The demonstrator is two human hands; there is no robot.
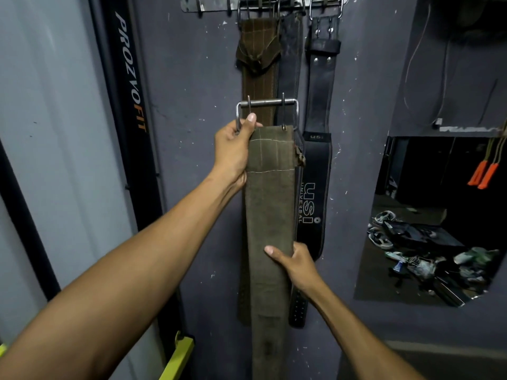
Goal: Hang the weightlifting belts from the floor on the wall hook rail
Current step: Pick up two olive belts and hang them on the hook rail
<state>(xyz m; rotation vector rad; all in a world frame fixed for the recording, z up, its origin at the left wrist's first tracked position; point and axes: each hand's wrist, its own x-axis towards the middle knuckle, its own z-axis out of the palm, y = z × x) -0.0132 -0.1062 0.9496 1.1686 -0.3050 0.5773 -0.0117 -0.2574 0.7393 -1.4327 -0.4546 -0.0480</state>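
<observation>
Nearest, at 5 o'clock: right hand pinching the olive belt low on its right edge, thumb across the front, fingers hidden behind the strap. Higher, at 10 o'clock from it: left hand gripping the belt's top left corner and the left side of the steel buckle, thumb tip on the frame. Belt hanging with long axis vertical, buckle uppermost, tail cut off by the bottom edge.

Beyond, at 12 o'clock from the buckle and well apart: wall hook rail, partly cropped by the top edge. Already hung there: brown belt, a dark belt beside it, and black USI belt.

Judged: straight lift toward 12 o'clock needed, left grip nearer the rail. Free hooks to the left hard to make out; floor not visible.
</observation>
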